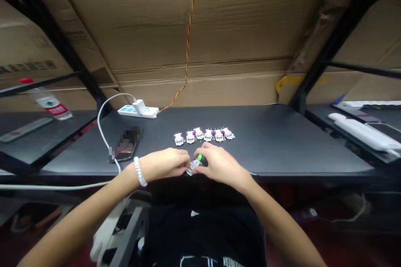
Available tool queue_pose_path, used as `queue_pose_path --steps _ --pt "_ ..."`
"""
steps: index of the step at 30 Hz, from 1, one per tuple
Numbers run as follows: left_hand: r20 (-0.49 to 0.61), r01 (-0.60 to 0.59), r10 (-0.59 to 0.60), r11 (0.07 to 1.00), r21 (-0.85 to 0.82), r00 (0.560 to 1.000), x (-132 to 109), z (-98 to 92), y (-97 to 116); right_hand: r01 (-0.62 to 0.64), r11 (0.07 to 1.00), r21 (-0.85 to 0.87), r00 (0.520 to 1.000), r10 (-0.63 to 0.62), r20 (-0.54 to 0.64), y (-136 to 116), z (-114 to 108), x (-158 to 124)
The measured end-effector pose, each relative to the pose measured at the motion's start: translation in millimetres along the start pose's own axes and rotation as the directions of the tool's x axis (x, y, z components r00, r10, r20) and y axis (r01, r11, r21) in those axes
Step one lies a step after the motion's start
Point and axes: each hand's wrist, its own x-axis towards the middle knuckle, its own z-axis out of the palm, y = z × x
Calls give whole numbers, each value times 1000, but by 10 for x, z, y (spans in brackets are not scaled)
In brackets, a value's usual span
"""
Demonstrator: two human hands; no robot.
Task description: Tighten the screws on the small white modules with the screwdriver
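Note:
My left hand point(171, 162) is closed, its fingertips pinching the left side of a small white part point(193, 167) at the table's front edge. The closed fingers of my right hand point(219, 165) are round a short green-and-black screwdriver point(203, 159) right beside that part; its tip is hidden. My right fingers also touch the white part. Beyond my hands, several small white-and-purple modules point(208, 134) with thin metal pins lie in an uneven row on the dark tabletop point(266, 142).
A white power strip point(125, 110) with a plugged-in charger point(139, 106) sits at the back left. Its white cable point(99, 121) curves past a dark phone point(127, 150). Black shelf posts point(302, 100) and a cardboard wall point(234, 37) enclose the table. A bottle point(53, 104) stands outside, left.

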Motion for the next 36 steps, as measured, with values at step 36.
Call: queue_pose_path --steps 36 --pt "-400 208 -288 951 -230 870 -166 322 85 84 980 -178 991 -101 -89 -185 58 -26"
